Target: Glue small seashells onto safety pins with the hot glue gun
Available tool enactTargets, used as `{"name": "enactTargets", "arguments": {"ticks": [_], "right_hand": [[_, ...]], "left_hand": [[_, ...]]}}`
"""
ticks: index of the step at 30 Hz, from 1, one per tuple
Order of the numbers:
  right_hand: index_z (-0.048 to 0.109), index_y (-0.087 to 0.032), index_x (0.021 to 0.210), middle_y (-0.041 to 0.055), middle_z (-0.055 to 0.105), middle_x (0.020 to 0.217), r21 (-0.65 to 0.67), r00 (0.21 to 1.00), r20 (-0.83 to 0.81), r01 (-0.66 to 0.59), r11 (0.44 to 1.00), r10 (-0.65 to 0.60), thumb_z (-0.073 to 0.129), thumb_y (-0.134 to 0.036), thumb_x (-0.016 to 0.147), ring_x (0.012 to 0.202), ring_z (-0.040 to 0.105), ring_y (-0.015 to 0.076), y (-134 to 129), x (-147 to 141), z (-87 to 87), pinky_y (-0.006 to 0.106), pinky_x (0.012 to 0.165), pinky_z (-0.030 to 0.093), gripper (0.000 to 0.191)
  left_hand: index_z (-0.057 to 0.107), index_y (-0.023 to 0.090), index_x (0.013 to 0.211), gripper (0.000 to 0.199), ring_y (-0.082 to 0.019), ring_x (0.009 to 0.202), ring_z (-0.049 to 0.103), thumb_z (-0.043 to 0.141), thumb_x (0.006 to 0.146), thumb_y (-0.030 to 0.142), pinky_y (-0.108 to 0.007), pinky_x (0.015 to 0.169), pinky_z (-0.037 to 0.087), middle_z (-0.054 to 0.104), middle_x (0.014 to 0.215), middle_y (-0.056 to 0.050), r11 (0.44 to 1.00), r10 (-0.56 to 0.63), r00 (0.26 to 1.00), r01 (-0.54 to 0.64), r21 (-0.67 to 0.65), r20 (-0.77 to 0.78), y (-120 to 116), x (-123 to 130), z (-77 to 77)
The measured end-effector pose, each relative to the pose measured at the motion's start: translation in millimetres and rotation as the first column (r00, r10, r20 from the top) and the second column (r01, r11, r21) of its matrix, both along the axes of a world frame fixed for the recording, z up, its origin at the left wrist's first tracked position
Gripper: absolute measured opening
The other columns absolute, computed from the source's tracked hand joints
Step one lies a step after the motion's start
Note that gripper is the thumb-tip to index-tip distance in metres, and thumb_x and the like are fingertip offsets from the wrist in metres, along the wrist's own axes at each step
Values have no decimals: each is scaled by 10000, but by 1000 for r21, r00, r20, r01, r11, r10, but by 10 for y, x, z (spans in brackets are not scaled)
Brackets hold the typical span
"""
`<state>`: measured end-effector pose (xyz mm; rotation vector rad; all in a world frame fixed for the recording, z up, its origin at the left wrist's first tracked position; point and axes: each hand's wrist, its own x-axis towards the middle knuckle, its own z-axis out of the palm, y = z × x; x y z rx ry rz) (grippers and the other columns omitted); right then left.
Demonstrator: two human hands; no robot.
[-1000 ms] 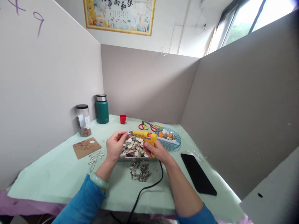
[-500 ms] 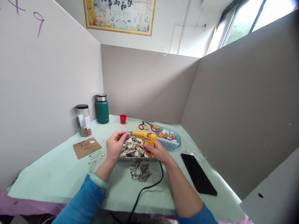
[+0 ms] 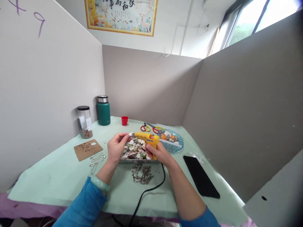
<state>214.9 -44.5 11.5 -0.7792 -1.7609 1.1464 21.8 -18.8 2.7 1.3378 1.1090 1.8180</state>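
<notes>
My right hand (image 3: 159,153) is wrapped round the handle of a yellow hot glue gun (image 3: 145,137), with a white glue stick (image 3: 169,142) jutting from its back. The gun's nozzle points left, close to the fingertips of my left hand (image 3: 117,146). Those fingertips pinch a small white piece (image 3: 131,134), too small to identify for certain. Beneath both hands lies a metal tray (image 3: 138,161) of mixed seashells (image 3: 135,149), partly hidden by the gun and my right hand. A black cord (image 3: 151,190) trails down toward the table's front edge.
Metal clips (image 3: 142,174) are heaped before the tray. Left are large safety pins (image 3: 96,160), a brown board (image 3: 88,149), a jar (image 3: 84,123) and a green flask (image 3: 103,112). Behind stand a red cup (image 3: 124,120) and scissors (image 3: 156,129); right, a blue dish (image 3: 180,145) and black phone (image 3: 201,176).
The glue gun has shifted very slightly to the right, its nozzle a little farther from my left fingertips. Both hands keep their grips, and everything on the table stays put.
</notes>
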Motion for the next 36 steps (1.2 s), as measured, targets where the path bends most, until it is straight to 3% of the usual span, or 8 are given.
{"name": "enactTargets", "arguments": {"ticks": [36], "right_hand": [[463,-171,652,-54,435,473,42,996,85,13,999,-17,493,-470,844,427,388,72,-38,-9,57,210,433,304,357]], "left_hand": [[655,145,843,265,-183,717,682,669,707,372,-287,711,540,705,748,-47,999,0,1000,1,37,-14,-19,18,4]]}}
